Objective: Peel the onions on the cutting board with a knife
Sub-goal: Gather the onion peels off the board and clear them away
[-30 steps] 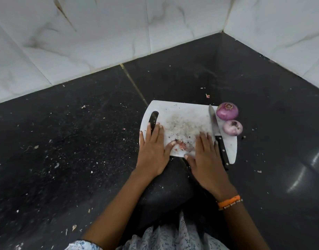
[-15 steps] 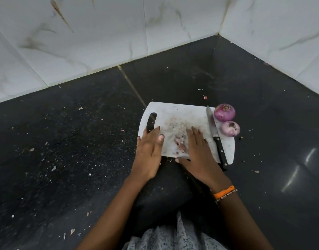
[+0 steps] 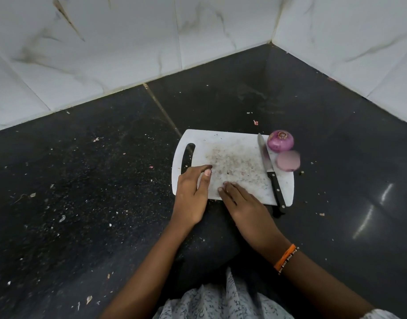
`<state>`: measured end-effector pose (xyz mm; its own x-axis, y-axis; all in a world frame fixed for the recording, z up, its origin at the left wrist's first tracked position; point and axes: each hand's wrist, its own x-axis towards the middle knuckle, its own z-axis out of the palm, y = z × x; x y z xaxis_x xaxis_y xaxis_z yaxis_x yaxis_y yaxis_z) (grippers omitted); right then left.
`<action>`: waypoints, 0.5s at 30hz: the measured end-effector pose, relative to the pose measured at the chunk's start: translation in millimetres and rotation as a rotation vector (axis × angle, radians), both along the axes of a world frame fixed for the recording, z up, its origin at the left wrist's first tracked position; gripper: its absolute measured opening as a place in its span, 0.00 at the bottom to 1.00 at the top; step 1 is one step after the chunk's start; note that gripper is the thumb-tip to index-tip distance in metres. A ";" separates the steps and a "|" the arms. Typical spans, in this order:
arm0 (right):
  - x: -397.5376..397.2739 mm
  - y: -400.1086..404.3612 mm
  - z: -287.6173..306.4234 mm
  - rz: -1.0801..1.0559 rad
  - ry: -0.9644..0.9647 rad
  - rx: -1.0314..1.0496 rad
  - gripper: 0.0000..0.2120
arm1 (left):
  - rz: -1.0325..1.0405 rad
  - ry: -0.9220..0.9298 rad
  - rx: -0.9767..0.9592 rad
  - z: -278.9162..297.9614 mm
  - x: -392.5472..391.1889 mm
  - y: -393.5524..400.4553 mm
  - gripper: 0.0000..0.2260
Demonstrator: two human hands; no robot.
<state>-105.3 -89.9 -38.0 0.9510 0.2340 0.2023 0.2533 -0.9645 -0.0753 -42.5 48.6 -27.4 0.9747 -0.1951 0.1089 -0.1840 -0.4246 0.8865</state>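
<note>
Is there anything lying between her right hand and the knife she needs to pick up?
Nothing visible does. The right hand rests on the board's near edge, and the knife lies just to its right, with only bare, speckled board between them. The onions sit beyond the blade.

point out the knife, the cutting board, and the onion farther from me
knife (image 3: 265, 156), head view, on the middle of the blade.
cutting board (image 3: 223, 140), head view, on bare white surface near the far edge.
far onion (image 3: 280, 142), head view, on its purple side.
</note>
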 end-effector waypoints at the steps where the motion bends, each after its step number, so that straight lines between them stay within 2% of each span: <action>1: 0.4 -2.0 -0.7 0.022 -0.046 -0.020 0.26 | -0.002 0.003 0.001 0.6 0.4 -0.5 0.13; 4: 1.7 -9.0 0.0 0.094 -0.162 -0.069 0.17 | -0.019 -0.018 0.012 0.2 1.9 -1.0 0.12; 8: 1.5 -10.4 2.3 0.046 -0.114 0.010 0.09 | -0.063 -0.069 0.119 -5.1 2.8 1.9 0.13; 10: 4.6 -10.9 5.3 -0.053 -0.004 0.256 0.04 | -0.088 -0.085 0.225 -9.6 3.3 2.1 0.15; 12: 10.4 -17.1 10.1 -0.240 0.046 0.611 0.04 | -0.150 -0.090 0.345 -14.6 3.2 0.7 0.19; 15: 14.1 -31.5 17.4 -0.527 0.094 1.028 0.05 | -0.310 -0.156 0.470 -19.8 0.4 -4.1 0.24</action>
